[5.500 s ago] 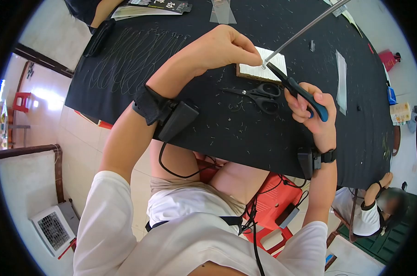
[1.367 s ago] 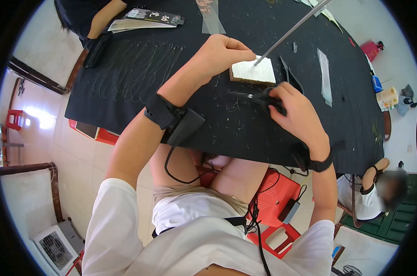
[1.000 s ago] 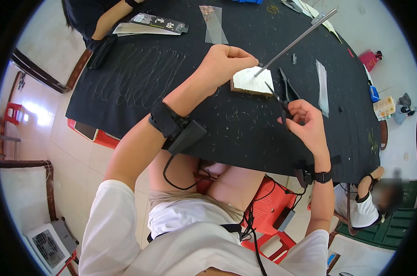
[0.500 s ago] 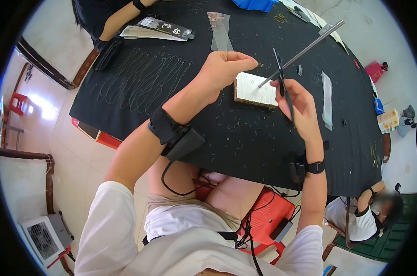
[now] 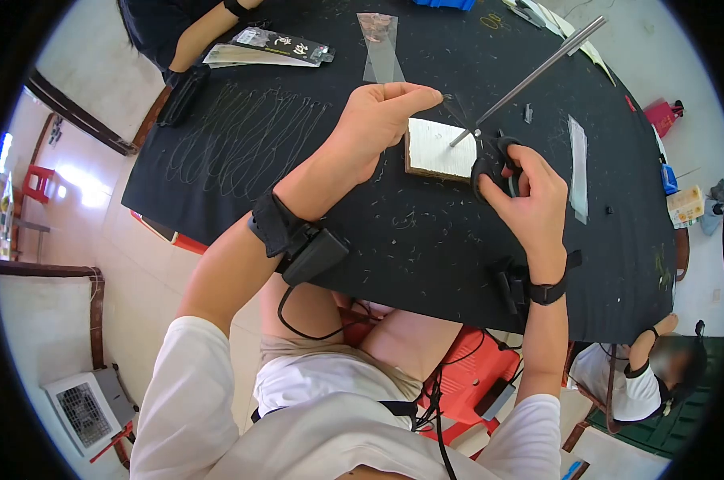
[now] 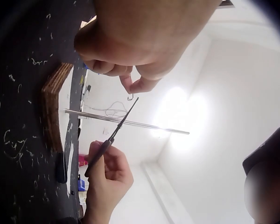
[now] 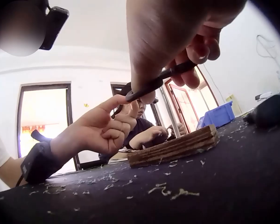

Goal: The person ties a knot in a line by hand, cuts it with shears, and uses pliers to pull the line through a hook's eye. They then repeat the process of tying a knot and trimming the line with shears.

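Note:
My left hand (image 5: pixel 370 124) pinches a small bent wire piece (image 6: pixel 130 97) between thumb and forefinger, above the white-topped wooden block (image 5: pixel 440 150). A thin metal rod (image 5: pixel 530 78) rises at a slant from that block. Black scissors (image 5: pixel 488 170) are in my right hand (image 5: pixel 534 200), thumb and fingers at their handles. In the left wrist view the scissors (image 6: pixel 110 139) cross the rod (image 6: pixel 130 122), tip just below the wire piece, and my right hand (image 6: pixel 107 182) grips them. The block's layered edge (image 7: pixel 177 148) shows beneath the hands in the right wrist view.
Looped thin wires (image 5: pixel 242 144) lie on the black cloth (image 5: pixel 362 240) at left. Beyond are a black-and-white packet (image 5: pixel 278 48) and a clear sleeve (image 5: pixel 380 52); a clear strip (image 5: pixel 578 168) lies at right. Small clippings are scattered in front. Another person's arm (image 5: pixel 198 40) rests at far left.
Since the earliest frame my right hand has swapped the blue-and-black pliers for the scissors. Over the last half second the scissors have turned so their blades point toward my left fingertips.

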The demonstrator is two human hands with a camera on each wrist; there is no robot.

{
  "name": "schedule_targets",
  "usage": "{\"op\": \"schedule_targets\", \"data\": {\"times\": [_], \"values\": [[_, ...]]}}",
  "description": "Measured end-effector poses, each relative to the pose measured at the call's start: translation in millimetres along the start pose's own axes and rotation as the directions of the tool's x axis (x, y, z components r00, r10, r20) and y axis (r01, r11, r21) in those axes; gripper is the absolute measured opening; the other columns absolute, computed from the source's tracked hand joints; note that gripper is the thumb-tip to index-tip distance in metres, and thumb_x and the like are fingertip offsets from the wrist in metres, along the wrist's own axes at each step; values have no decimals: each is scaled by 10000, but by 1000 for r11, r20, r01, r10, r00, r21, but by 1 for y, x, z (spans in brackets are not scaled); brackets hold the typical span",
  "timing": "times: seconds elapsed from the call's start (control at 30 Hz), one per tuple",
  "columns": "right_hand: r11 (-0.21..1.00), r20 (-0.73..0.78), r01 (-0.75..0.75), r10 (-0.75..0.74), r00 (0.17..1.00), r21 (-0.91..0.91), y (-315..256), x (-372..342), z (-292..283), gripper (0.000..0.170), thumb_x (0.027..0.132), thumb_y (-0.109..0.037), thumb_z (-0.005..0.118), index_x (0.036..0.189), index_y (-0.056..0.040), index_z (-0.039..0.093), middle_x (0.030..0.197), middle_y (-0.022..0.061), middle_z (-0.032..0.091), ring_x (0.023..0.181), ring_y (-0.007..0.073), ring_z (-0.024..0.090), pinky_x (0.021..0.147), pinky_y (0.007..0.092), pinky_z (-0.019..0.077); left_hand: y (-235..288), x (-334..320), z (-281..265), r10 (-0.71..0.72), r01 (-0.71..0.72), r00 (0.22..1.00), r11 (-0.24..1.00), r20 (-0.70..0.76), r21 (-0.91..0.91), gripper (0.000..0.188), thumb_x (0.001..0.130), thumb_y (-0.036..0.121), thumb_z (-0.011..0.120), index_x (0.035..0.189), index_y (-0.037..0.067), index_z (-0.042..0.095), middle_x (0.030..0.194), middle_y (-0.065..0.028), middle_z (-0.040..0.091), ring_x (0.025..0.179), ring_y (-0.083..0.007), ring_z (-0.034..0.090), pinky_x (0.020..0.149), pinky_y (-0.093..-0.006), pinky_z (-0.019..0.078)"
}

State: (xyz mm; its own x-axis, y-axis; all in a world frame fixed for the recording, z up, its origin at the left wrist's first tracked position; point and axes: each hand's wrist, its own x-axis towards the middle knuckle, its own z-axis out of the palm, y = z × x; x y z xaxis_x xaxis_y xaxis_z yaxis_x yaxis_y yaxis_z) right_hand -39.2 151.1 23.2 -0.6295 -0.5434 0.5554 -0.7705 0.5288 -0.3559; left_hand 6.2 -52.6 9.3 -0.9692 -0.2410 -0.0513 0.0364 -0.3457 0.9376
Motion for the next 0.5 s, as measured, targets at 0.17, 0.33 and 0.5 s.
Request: {"op": "schedule_targets", "data": {"times": [0.17,0.33,0.5], "values": [[1000,25,-10,11,1000,-17,-1,-1,0,324,601,-130,737,851,-12,568,734,76,587,585,156,563,529,249,447,0,-1,2,-35,36,999,998,29,-52,258,832,202,589,975,-13,590,516,95,339,424,6,235,380,-172,145],[998,60,-30,33,998,-49,-3,-1,0,311,610,-129,736,846,-18,568,692,73,578,569,157,560,520,247,445,-1,-1,2,-34,37,999,996,38,-80,258,841,197,576,988,-14,583,524,94,339,431,6,231,382,-174,147],[998,56,-28,31,998,-56,-3,-1,1,297,619,-127,733,841,-21,567,677,73,574,550,154,553,502,250,438,1,-3,3,-38,41,998,997,45,-66,264,844,196,570,999,-18,579,527,94,334,437,5,224,386,-174,147]]}}
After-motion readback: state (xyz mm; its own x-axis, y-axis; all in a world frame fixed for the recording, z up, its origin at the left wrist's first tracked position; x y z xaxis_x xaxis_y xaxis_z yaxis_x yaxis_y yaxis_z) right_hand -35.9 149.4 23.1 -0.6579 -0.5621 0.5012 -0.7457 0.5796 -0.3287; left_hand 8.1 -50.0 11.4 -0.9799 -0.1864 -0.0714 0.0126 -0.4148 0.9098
